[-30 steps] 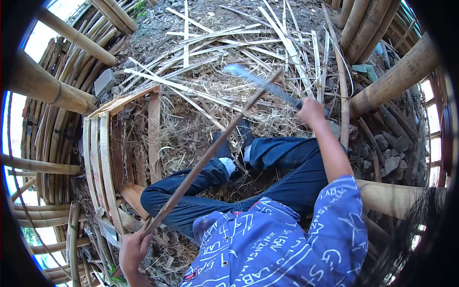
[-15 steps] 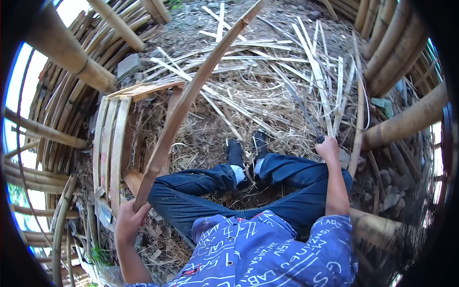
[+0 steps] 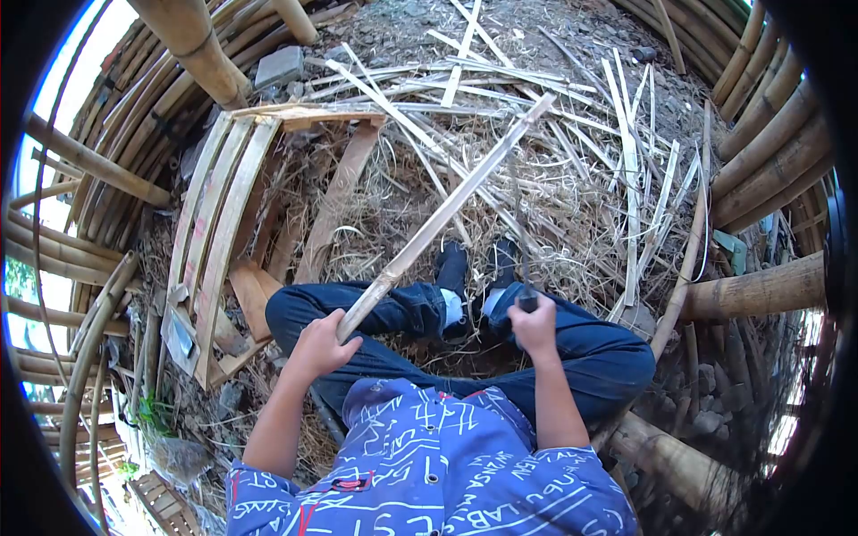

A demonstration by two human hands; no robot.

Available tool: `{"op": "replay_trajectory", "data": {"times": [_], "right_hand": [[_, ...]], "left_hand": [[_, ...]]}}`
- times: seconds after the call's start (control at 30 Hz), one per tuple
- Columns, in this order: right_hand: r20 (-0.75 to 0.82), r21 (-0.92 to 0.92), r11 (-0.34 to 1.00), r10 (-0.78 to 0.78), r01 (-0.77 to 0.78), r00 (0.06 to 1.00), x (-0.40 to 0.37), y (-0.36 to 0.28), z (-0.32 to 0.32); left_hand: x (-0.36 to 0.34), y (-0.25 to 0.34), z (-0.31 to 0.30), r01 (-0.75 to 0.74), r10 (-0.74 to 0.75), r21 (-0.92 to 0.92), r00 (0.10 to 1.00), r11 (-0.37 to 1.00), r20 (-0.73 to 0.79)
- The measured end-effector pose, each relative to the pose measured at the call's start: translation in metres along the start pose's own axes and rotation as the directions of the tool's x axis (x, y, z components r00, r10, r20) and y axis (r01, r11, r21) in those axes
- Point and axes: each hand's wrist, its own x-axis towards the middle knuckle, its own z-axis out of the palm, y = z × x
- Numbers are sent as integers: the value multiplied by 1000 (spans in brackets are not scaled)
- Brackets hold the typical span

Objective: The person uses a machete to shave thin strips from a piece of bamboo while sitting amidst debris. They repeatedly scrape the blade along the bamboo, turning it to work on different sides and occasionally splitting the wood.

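Observation:
My left hand (image 3: pixel 322 348) is closed around the lower end of a long split bamboo strip (image 3: pixel 447 210), which slants up and away to the right. In my right hand (image 3: pixel 534 327) is the dark handle of a long-bladed knife (image 3: pixel 528 298). Its thin dark blade points away from me, blurred against the straw, with its upper part close to the strip's far end. Both hands are over my bent legs (image 3: pixel 572 357), the left one near the left knee, the right one above the right shin.
A slatted wooden crate (image 3: pixel 210 214) lies to the left. Many pale bamboo strips (image 3: pixel 633 179) and shavings litter the ground ahead. A grey block (image 3: pixel 280 66) is at the back left. Bamboo poles (image 3: pixel 760 286) close in both sides.
The bamboo strip has been lowered and tilted further right, its pale face now showing. My left hand moved right and forward; my right hand brought the knife inward from the right.

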Motion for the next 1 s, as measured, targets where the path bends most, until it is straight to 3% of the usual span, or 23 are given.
{"op": "replay_trajectory", "data": {"times": [0.03,0.17,0.23,0.37,0.43,0.5,0.57,0.77,1.0], "right_hand": [[39,-6,999,-49,50,998,-8,-11,10],[264,-209,978,37,20,964,-26,-5,41],[339,-221,975,56,21,939,-35,-1,57],[443,-236,971,77,34,893,-45,6,74],[446,-240,970,89,23,891,-48,4,73],[445,-243,970,97,16,890,-47,0,70],[431,-273,960,175,-57,885,-44,-3,65],[344,-322,947,111,6,932,-27,5,69],[367,-580,784,8,223,930,1,13,77]], "left_hand": [[1,-1,6,12,-12,-5,1000,1000,10],[2,-16,33,26,-25,-6,992,1000,127],[1,-14,42,-7,-26,193,986,981,167],[-3,-7,55,120,-159,275,979,954,124],[-4,-11,68,85,-69,247,995,965,-73],[-6,-12,74,66,-39,264,993,962,-107],[-2,-14,77,44,-36,239,999,970,-38],[4,2,51,86,-104,142,987,986,124],[1,-12,46,123,-141,83,957,989,253]]}}
